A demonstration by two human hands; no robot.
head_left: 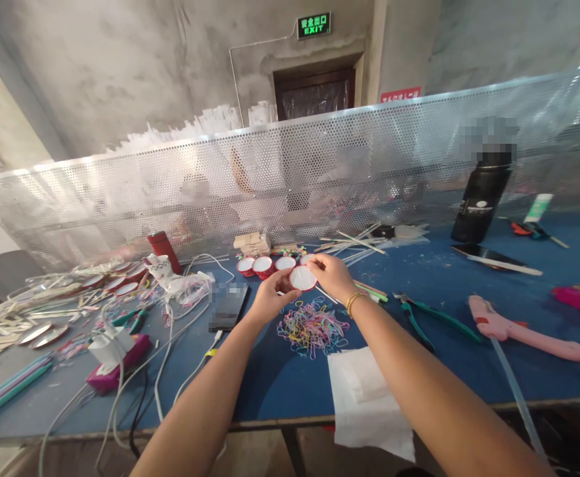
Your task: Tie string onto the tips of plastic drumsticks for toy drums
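Item: white red-rimmed disc (302, 278), pinched between my left hand (270, 296) and right hand (333, 277); rubber bands (312, 327) at 6 o'clock on desk (280, 384).

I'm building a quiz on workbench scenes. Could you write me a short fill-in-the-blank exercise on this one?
1. Both hands, the left hand and the right hand, hold a small round red-rimmed ____.
2. The heap of coloured rubber bands lies on the ____ table.
3. The glue gun at the right is ____.
4. The right wrist wears a gold ____.

Missing words: cup; blue; pink; bracelet
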